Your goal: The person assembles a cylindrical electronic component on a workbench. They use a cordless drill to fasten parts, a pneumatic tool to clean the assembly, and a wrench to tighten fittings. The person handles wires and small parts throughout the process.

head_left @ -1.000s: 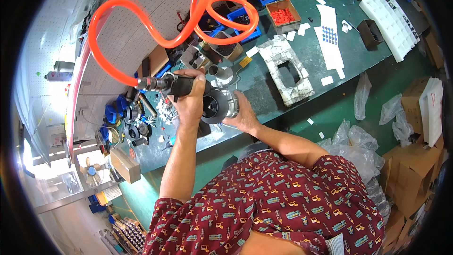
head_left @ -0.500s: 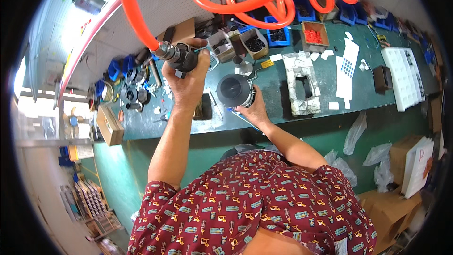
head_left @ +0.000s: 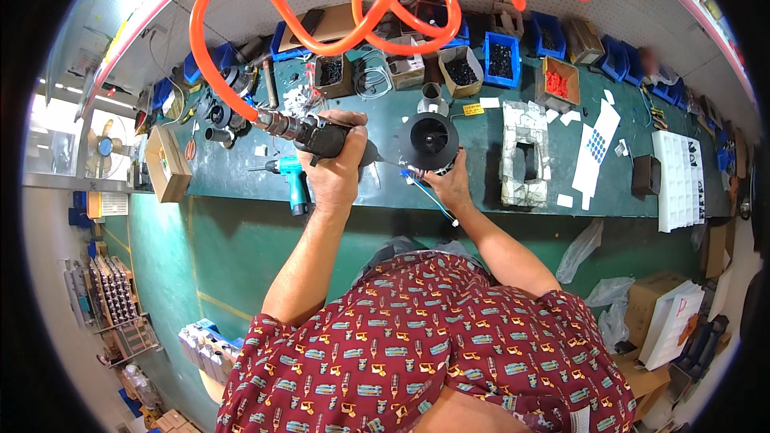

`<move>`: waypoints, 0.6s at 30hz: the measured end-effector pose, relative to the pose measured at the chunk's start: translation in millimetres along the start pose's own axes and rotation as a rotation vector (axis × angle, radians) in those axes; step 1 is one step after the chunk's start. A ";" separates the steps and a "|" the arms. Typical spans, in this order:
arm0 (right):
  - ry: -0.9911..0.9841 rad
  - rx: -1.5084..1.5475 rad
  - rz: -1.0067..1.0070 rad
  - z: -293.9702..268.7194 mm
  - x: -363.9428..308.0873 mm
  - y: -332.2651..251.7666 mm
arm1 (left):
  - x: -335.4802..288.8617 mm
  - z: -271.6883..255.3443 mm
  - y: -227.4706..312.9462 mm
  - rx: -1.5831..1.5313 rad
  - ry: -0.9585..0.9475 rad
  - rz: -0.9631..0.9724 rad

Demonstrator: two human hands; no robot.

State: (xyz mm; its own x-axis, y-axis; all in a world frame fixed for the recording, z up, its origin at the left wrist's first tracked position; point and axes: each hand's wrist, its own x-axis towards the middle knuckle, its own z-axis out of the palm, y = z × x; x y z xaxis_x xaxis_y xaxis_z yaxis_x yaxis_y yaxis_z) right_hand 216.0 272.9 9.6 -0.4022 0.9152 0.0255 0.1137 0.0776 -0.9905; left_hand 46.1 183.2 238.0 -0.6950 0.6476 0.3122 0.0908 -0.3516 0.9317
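Note:
My left hand [head_left: 334, 176] is wrapped round a black air screwdriver [head_left: 322, 138], which joins an orange coiled hose [head_left: 212, 72] through a metal coupling. Its thin shaft points right, at the lower left side of a round black blower housing [head_left: 419, 135]; whether the tip touches cannot be made out. My right hand [head_left: 451, 184] grips that housing from its lower right, fingers partly hidden beneath. The open round mouth, with a hub inside, faces up. Blue and white wires [head_left: 433, 202] hang from it toward the bench edge. A teal cordless driver [head_left: 293, 183] lies left of my left wrist.
A tape-covered block with a rectangular opening [head_left: 513, 156] stands right of the housing. Behind are a grey cylindrical part [head_left: 431, 100], a box of black parts [head_left: 461, 70], a blue bin [head_left: 501, 60] and a box of red parts [head_left: 559, 82]. A white tray [head_left: 672, 180] lies far right.
My left hand has brought the air screwdriver down and turned it toward the housing. The housing's mouth has tilted up toward me. The view has shifted, and the teal driver now shows.

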 end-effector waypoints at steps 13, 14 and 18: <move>-0.008 -0.134 -0.112 -1.8 -0.1 0.8 | 3.0 -7.2 -2.0 -0.024 0.092 0.026; -0.028 -0.067 -0.025 -2.7 -1.1 -11.5 | 3.2 -10.1 -0.8 0.003 0.090 0.017; -0.040 0.011 0.008 -5.1 -1.6 -20.2 | 2.2 -7.9 0.7 0.045 0.081 0.012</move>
State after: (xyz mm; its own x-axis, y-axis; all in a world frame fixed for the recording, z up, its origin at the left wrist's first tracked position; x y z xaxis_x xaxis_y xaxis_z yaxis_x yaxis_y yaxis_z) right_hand 219.0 271.9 30.2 -0.4377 0.8990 0.0122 0.1074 0.0658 -0.9920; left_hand 39.0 179.1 237.9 -0.7487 0.5864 0.3090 0.1299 -0.3273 0.9360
